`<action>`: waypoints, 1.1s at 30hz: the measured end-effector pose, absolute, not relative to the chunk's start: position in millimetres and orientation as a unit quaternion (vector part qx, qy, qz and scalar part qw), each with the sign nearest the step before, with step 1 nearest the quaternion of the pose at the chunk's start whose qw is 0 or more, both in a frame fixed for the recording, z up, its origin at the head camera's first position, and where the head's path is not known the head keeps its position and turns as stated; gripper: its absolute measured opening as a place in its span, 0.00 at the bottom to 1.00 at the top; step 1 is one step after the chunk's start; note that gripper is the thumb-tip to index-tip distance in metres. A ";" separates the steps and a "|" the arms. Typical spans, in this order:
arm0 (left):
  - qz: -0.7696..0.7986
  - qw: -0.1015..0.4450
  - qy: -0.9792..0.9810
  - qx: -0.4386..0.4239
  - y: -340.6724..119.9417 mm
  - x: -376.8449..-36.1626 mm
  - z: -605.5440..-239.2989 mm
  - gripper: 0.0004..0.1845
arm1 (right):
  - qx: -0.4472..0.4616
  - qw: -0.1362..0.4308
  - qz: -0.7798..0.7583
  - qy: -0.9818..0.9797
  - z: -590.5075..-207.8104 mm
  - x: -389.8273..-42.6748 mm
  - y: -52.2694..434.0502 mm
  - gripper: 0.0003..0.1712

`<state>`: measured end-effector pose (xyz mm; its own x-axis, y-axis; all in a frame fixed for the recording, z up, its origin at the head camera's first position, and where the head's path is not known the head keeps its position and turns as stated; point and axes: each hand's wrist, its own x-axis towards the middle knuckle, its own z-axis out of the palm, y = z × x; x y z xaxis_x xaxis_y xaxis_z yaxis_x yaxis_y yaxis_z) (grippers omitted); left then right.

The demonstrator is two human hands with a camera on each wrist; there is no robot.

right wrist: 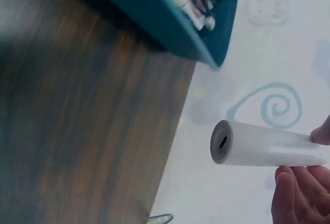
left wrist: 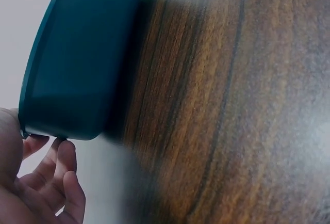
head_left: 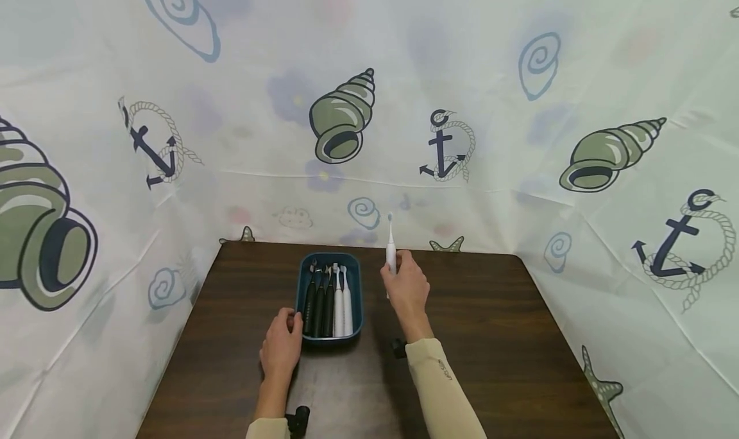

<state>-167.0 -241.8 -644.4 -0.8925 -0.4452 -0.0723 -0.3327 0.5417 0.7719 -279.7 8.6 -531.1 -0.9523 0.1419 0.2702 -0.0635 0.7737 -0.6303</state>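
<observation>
Dark wooden table (head_left: 473,336) is bearing a teal tray (head_left: 300,285) of electric toothbrushes (head_left: 328,304). Left hand (head_left: 281,349) is gripping the tray's 7 o'clock corner. Right hand (head_left: 407,288) is holding a white electric toothbrush (head_left: 390,249) upright at the tray's 3 o'clock.

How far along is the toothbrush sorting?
Done: five electric toothbrushes, three black and two white, lie in the teal plastic tray. In hand: the right hand holds a sixth white electric toothbrush upright beside the tray; the left hand grips the tray's near corner. Left: none others show on the dark wooden table.
</observation>
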 end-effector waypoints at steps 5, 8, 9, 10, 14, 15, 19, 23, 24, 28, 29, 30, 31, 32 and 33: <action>-0.429 0.067 -0.873 0.222 -241.3 -167.3 -644.0 0.21 | -0.028 0.164 0.349 -0.922 -534.2 -278.2 24.8 0.20; -0.432 0.066 -0.872 0.220 -241.0 -167.8 -643.6 0.22 | -0.038 0.174 0.352 -0.919 -534.7 -278.3 34.3 0.20; -0.433 0.065 -0.872 0.220 -240.9 -167.8 -643.5 0.22 | -0.043 0.176 0.351 -0.919 -535.0 -278.4 37.3 0.20; -0.434 0.065 -0.871 0.220 -241.0 -167.6 -643.5 0.22 | -0.046 0.178 0.352 -0.918 -535.3 -278.5 40.5 0.20; -0.433 0.067 -0.870 0.225 -240.9 -166.4 -643.7 0.22 | -0.057 0.179 0.347 -0.919 -539.2 -277.9 53.7 0.20; -0.433 0.068 -0.870 0.225 -240.7 -165.9 -643.6 0.22 | -0.059 0.179 0.343 -0.920 -540.9 -277.7 57.4 0.21; -0.434 0.074 -0.870 0.223 -239.7 -164.6 -643.6 0.21 | -0.069 0.178 0.337 -0.922 -548.8 -274.9 74.1 0.21; -0.435 0.076 -0.870 0.220 -237.2 -164.5 -645.8 0.21 | -0.088 0.170 0.337 -0.922 -556.9 -270.3 92.9 0.21; -0.436 0.075 -0.870 0.220 -236.6 -164.6 -646.2 0.21 | -0.093 0.167 0.338 -0.922 -558.7 -269.6 97.1 0.21; -0.440 0.072 -0.868 0.219 -235.8 -165.2 -646.6 0.21 | -0.104 0.157 0.336 -0.923 -564.9 -269.0 110.6 0.21; -0.440 0.072 -0.868 0.219 -235.8 -165.4 -646.4 0.21 | -0.103 0.154 0.336 -0.924 -566.3 -269.4 112.9 0.21; -0.442 0.073 -0.867 0.220 -236.0 -165.5 -646.1 0.21 | -0.103 0.152 0.336 -0.924 -567.6 -270.3 114.6 0.21; -0.443 0.074 -0.866 0.222 -236.3 -165.7 -645.8 0.21 | -0.100 0.150 0.338 -0.924 -569.0 -270.6 116.1 0.22; -0.444 0.074 -0.865 0.223 -236.7 -165.9 -645.5 0.21 | -0.099 0.148 0.339 -0.924 -570.2 -271.2 117.1 0.22; -0.443 0.076 -0.864 0.226 -237.0 -166.1 -645.3 0.22 | -0.099 0.147 0.342 -0.923 -571.5 -271.7 118.0 0.22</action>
<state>-166.1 -237.0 -645.3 -0.8865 -0.4574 -0.0698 -0.3235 0.5049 0.8003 -271.7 118.0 -571.5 -0.9374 0.2826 0.2036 0.0819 0.7469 -0.6599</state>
